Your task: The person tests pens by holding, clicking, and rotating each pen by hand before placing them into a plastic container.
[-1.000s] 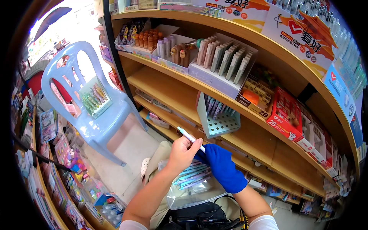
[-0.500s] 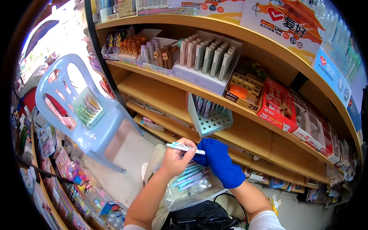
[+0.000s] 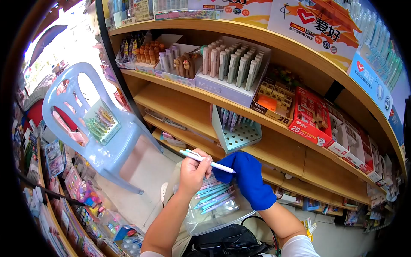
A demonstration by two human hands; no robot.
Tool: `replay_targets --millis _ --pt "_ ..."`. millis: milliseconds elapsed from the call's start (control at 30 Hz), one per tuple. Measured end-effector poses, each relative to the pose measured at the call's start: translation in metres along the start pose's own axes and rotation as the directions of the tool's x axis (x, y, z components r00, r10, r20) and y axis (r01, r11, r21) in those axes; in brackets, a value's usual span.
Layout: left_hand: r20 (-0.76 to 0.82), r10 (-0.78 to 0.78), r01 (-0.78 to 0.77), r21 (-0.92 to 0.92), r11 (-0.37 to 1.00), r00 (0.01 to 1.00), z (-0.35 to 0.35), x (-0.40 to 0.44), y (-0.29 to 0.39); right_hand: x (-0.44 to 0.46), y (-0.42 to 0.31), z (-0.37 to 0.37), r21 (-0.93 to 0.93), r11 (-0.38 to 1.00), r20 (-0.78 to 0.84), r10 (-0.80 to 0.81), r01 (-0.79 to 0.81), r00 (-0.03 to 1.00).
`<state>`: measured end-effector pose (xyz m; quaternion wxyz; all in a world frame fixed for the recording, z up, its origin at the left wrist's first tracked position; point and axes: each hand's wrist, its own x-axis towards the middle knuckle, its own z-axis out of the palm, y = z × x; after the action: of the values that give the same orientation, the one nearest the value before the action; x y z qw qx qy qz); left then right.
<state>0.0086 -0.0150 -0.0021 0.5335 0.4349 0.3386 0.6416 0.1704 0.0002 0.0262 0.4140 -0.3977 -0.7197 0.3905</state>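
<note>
1. Step in hand, as I judge it — wiping one pen (image 3: pixel 221 167) with one blue cloth (image 3: pixel 257 190).
2. Left hand (image 3: pixel 194 172) pinches the pen near the clear tray's (image 3: pixel 196 223) far end. Right hand (image 3: pixel 245 176) is buried in cloth — its grip I cannot tell.
3. Next move probably calls for a steady pinch.
4. Count: one tray, its overlapping pens (image 3: pixel 216 199) uncountable; one perforated box (image 3: pixel 240 142), far; one chair (image 3: pixel 112 147), left.
</note>
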Motion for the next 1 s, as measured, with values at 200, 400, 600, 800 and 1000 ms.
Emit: replay_targets --millis 200,400,600,800,1000 --pt "-0.016 -0.009 0.010 0.026 1.000 1.000 0.000 0.001 0.001 0.000 0.020 0.012 0.219 0.970 0.138 0.072 -0.101 0.988" --pt "-0.058 -0.061 0.064 0.047 0.997 0.996 0.002 -0.001 0.000 -0.013 0.033 0.021 -0.853 0.297 0.374 -0.226 0.430 0.899" --pt "0.078 -0.039 0.033 0.084 0.996 0.996 0.000 -0.001 0.000 -0.010 0.035 0.018 -0.607 0.725 0.279 -0.188 0.324 0.942" --pt "0.212 0.074 -0.140 0.317 0.938 0.974 0.002 -0.007 0.006 -0.008 0.025 0.012 -0.440 0.841 0.161 -0.271 0.315 0.949" --pt "0.605 0.208 -0.595 0.555 0.581 0.769 0.013 -0.008 0.030 -0.003 0.035 0.010 -0.430 0.887 0.153 -0.114 0.170 0.982"
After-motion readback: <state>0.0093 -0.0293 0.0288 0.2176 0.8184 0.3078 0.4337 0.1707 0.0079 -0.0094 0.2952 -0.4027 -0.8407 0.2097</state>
